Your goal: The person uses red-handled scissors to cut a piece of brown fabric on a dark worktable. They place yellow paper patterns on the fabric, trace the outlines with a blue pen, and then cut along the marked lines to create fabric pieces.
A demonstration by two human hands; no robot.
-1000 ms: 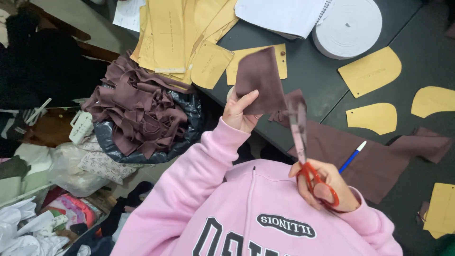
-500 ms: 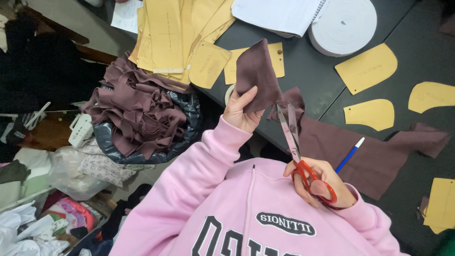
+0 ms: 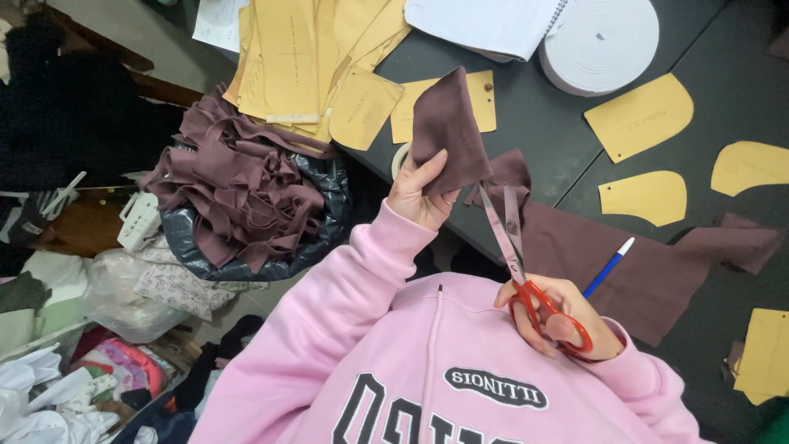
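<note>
1. Your left hand [image 3: 421, 193] pinches a cut piece [image 3: 448, 131] of soft brown knit, lifted above the table edge.
2. Your right hand [image 3: 563, 316] grips red-handled scissors [image 3: 514, 238], fingers through the loops; the blades stand parted, tips at the fabric [image 3: 625, 263] lying flat beyond that hand.
3. You look mid-cut: the next snip calls for taut cloth and blades on the outline.
4. Stiff yellow card patterns [image 3: 641, 115] lie past both hands; a blue pen [image 3: 608, 267] rests just right of the scissors.
</note>
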